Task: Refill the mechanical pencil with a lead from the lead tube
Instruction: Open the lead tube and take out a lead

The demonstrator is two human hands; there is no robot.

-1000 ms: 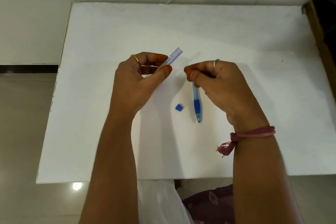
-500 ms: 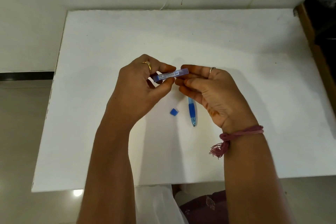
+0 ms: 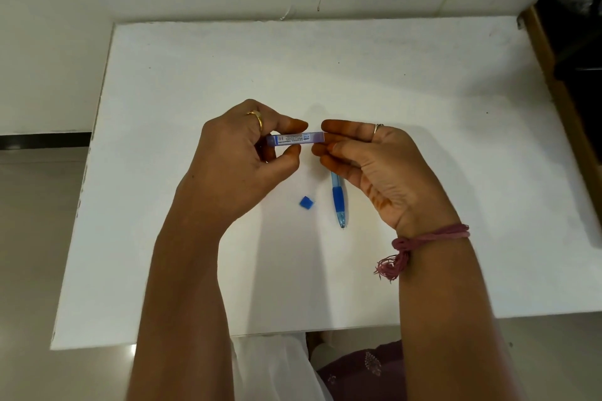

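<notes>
My left hand (image 3: 241,159) grips a small clear lead tube (image 3: 294,139) with a blue-and-white label, held level above the table. My right hand (image 3: 371,163) pinches the tube's right end with its fingertips. Below my right hand a blue mechanical pencil (image 3: 337,200) lies on the white table (image 3: 423,140), tip pointing toward me; its upper part is hidden behind my fingers. A small blue cap (image 3: 307,202) lies on the table just left of the pencil.
The white table stands against a pale wall. A dark object on a wooden edge (image 3: 560,52) sits at the far right. The table's front edge runs just above my lap.
The tube has gone from tilted up to level. My right hand rose from the pencil and closed its fingertips on the tube's right end. The pencil and cap stayed put.
</notes>
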